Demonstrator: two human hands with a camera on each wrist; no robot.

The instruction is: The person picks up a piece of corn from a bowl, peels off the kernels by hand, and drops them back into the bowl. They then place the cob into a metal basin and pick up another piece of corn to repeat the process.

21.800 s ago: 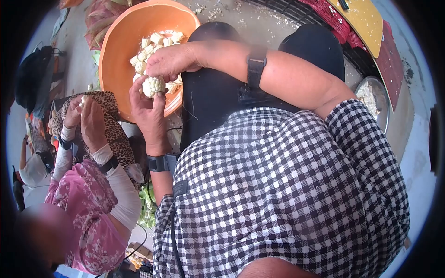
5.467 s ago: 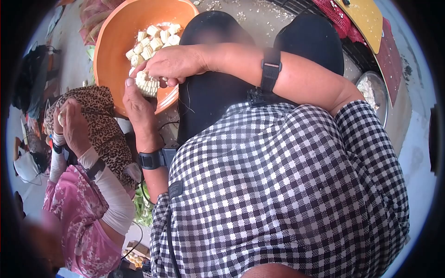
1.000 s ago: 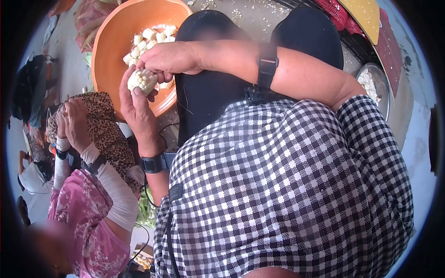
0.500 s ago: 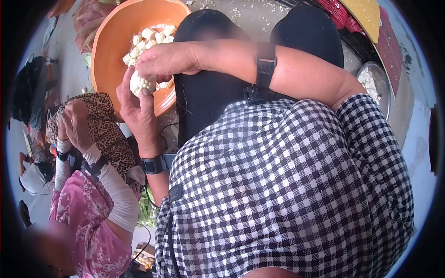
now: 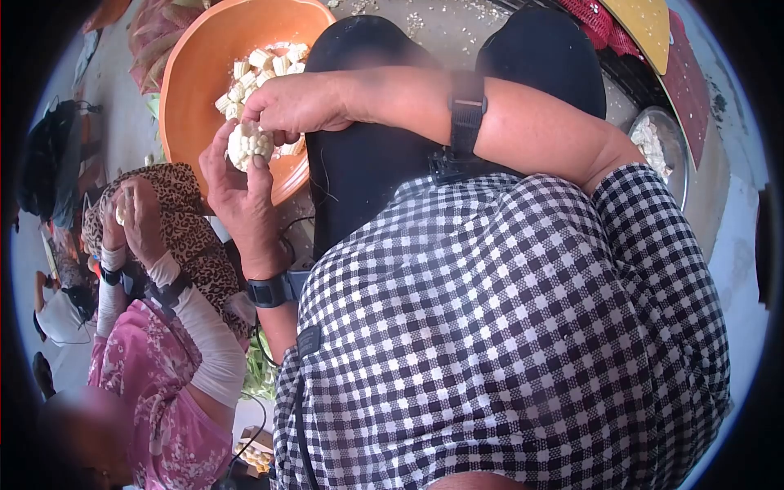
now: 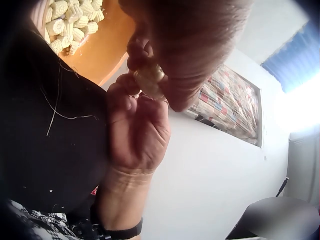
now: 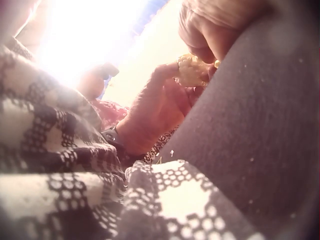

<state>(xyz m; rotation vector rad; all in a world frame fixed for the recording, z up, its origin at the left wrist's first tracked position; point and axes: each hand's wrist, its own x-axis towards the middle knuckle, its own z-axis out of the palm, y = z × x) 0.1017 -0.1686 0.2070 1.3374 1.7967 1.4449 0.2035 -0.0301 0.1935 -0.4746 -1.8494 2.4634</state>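
Observation:
My left hand (image 5: pixel 245 204) holds a short piece of corn cob (image 5: pixel 250 147) between thumb and fingers, over the near rim of an orange basin (image 5: pixel 175 122). White kernels cover the side of the cob facing the head camera. My right hand (image 5: pixel 298 102) reaches in from the right with its fingers curled against the cob's upper edge. In the left wrist view the cob (image 6: pixel 149 80) is between both hands' fingertips. A small yellowish bit shows beside the right fingers (image 7: pixel 197 52) in the right wrist view. Several cut corn pieces (image 5: pixel 261 59) lie in the basin.
At the left, another person's hands (image 5: pixel 135 216) hold a small pale piece. A metal bowl (image 5: pixel 660 147) with pale contents stands at the right, near a yellow board (image 5: pixel 637 33) and red mesh (image 5: pixel 600 24). Loose kernels (image 5: pixel 416 24) litter the floor. My black-clad knees flank the basin.
Since half a second ago, my right fingers have shifted slightly off the cob's top, uncovering more of it. Compared with several seconds ago, the cob is turned in my left hand.

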